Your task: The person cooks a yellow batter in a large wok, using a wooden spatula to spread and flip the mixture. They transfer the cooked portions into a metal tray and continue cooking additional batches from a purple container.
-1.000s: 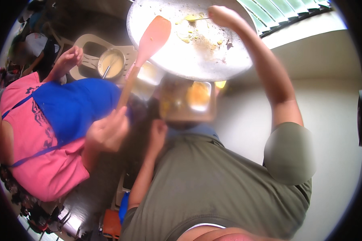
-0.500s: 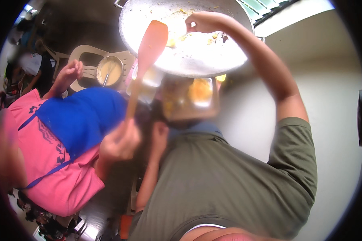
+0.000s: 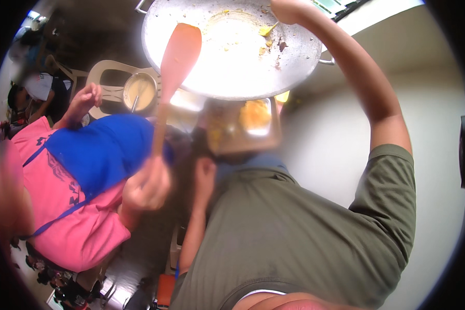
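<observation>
My right hand [image 3: 290, 11] is closed on a thin utensil with a yellow end [image 3: 266, 31], its kind unclear. That end is at the inner wall of a large metal wok [image 3: 232, 77], where yellow and dark bits stick. My left hand [image 3: 205, 170] hangs low by my side, blurred, its fingers curled in with nothing visible in them. A person in pink with a blue apron stands at my left. That person's nearer hand [image 3: 149, 183] holds up a wooden paddle [image 3: 181, 57] in front of the wok; their other hand [image 3: 90, 95] is raised beside a chair.
Below the wok stands a tray [image 3: 217, 144] with a container of orange-yellow food [image 3: 256, 116]. A bowl of pale batter with a whisk [image 3: 140, 92] sits on a beige plastic chair [image 3: 108, 67]. A pale wall [image 3: 429, 155] rises at right. Other people are at far left.
My right hand has moved up and to the right along the wok, taking the utensil with it. The paddle and the hand holding it have shifted slightly left in view.
</observation>
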`<state>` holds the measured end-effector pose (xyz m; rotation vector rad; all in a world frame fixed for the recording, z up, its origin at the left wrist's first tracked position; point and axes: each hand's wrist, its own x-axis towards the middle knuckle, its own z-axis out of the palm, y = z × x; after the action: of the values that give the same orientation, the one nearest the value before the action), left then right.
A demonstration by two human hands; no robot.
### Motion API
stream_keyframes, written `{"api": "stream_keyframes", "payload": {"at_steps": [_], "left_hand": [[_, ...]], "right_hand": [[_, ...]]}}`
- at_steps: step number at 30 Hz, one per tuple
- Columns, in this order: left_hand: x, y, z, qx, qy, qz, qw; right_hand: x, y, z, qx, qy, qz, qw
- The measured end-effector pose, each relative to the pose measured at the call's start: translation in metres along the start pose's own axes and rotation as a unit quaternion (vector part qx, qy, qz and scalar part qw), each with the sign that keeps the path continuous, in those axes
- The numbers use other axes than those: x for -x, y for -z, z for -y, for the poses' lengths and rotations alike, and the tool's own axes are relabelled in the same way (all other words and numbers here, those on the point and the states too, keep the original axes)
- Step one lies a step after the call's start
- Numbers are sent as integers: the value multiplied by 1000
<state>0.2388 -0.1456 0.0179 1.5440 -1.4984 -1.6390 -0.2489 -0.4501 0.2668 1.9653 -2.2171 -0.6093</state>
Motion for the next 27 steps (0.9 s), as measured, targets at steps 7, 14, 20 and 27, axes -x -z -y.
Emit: {"api": "stream_keyframes", "payload": {"at_steps": [7, 14, 20, 27], "left_hand": [[-1, -22, -9, -11, 12, 27, 999], [15, -28, 2, 8, -5, -8, 1000], [16, -29, 6, 1, -5, -14, 1000], [7, -31, 10, -1, 15, -10, 1000]], "right_hand": [[-22, -30, 47, -165, 65, 45, 983], [65, 66, 30, -100, 136, 174, 970], [4, 53, -16, -31, 236, 57, 970], [7, 23, -26, 3, 190, 21, 982]]}}
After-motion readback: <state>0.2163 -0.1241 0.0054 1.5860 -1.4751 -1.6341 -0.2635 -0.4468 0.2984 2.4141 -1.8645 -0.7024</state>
